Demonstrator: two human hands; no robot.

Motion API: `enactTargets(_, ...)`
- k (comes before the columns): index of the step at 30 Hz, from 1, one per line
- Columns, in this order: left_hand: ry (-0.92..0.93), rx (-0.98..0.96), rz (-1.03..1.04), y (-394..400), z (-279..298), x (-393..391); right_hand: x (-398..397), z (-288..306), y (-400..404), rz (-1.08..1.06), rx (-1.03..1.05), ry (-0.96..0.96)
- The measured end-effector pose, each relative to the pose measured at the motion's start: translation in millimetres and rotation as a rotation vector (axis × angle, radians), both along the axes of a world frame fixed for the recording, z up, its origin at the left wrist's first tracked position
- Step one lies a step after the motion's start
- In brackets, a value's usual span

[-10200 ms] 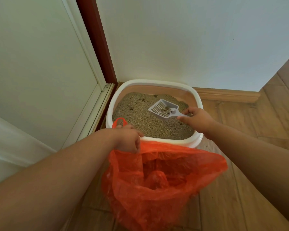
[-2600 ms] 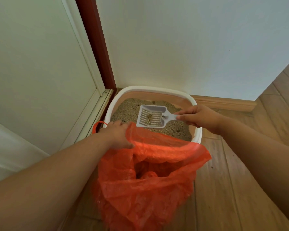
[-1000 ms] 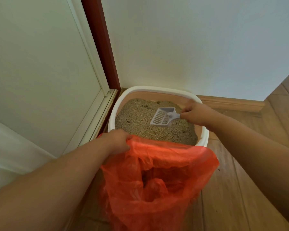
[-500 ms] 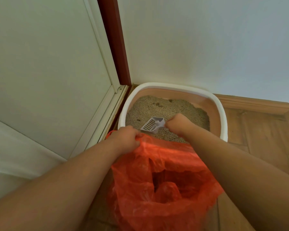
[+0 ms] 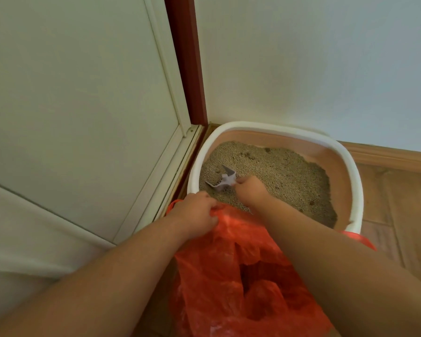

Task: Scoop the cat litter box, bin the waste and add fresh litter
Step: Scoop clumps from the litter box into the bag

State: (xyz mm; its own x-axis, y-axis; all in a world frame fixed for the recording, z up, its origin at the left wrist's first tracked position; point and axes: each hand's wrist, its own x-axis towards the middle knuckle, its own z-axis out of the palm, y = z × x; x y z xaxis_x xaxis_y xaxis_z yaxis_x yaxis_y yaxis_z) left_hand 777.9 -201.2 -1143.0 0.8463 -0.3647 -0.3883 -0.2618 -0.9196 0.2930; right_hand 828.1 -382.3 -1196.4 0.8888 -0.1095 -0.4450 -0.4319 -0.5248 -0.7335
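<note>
Walls and a white door panel (image 5: 78, 105) with a dark red frame (image 5: 187, 64) close off the corner where the litter box (image 5: 355, 171) sits on the wooden floor (image 5: 404, 215), its white rim around a pinkish tub. Litter (image 5: 282, 176) fills the tub, piled higher toward the back, with a few darker clumps near the far edge and lower right, so the scooping looks unfinished. Just in front of the box hangs the orange plastic bag (image 5: 229, 276), mouth open and touching the near rim; something bulges at its bottom, which suggests some waste is already binned, though what it is cannot be told. No fresh litter or its container is in sight, so that step seems wholly ahead. The left hand (image 5: 195, 217) grips the bag's edge, fingers curled into the plastic, holding the mouth open. The right hand (image 5: 249, 190) reaches over the bag into the near-left part of the tub, fingers closed round the handle of the small white scoop (image 5: 223, 182), whose blade is tilted on edge and dug into the litter.
</note>
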Motion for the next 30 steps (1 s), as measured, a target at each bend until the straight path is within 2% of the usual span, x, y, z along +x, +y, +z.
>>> enactTargets(7,-0.001,0.050,-0.003,-4.6,2.3,-2.9,-31.7,-3.1,-57.1,-0.126,0.241,-0.087)
enactTargets(12,-0.044,0.107,-0.027,-11.3,11.8,-4.4,-50.5,17.2,-105.9,-0.104,0.384,-0.039)
enactTargets(22,-0.061,0.207,-0.071,-35.1,27.2,-7.1,-73.6,62.1,-152.3,-0.123,0.269,-0.105)
enactTargets(30,-0.077,0.264,-0.086,-53.7,35.6,-14.2,-90.6,97.7,-183.8,-0.028,0.277,-0.057)
